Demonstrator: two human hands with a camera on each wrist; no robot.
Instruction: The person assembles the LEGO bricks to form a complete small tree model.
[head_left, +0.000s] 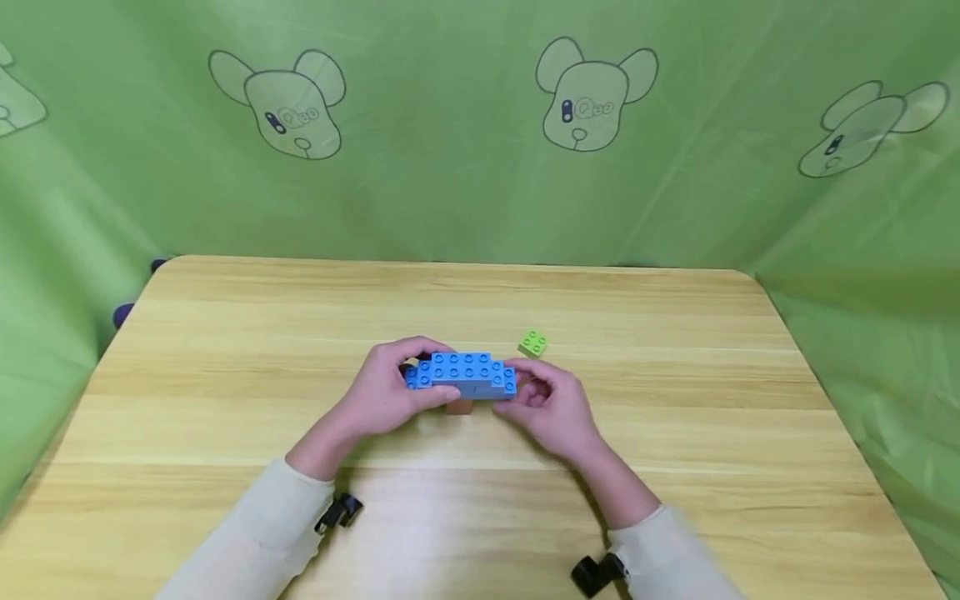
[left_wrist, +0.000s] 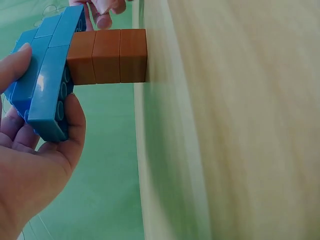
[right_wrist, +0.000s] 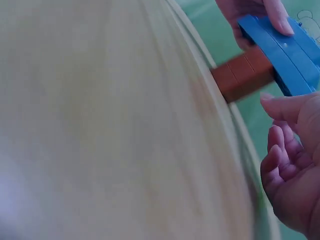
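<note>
Stepped blue bricks (head_left: 461,375), studs upward, sit across a brown column (left_wrist: 107,56) of stacked bricks, which stands on the table. My left hand (head_left: 390,387) grips the left end of the blue bricks, its thumb along the near side and the other fingers behind and under. At the right end, my right hand (head_left: 551,408) has its index finger at the back and its thumb at the lower near edge; its remaining fingers curl loosely. The brown column shows three layers in the left wrist view. A small lime-green brick (head_left: 533,343) with studs on top lies behind the right hand.
The wooden table (head_left: 675,333) has rounded far corners. Behind and beside it hangs a green cloth (head_left: 450,183) with printed animal heads. Black wrist devices (head_left: 597,575) show at both sleeves.
</note>
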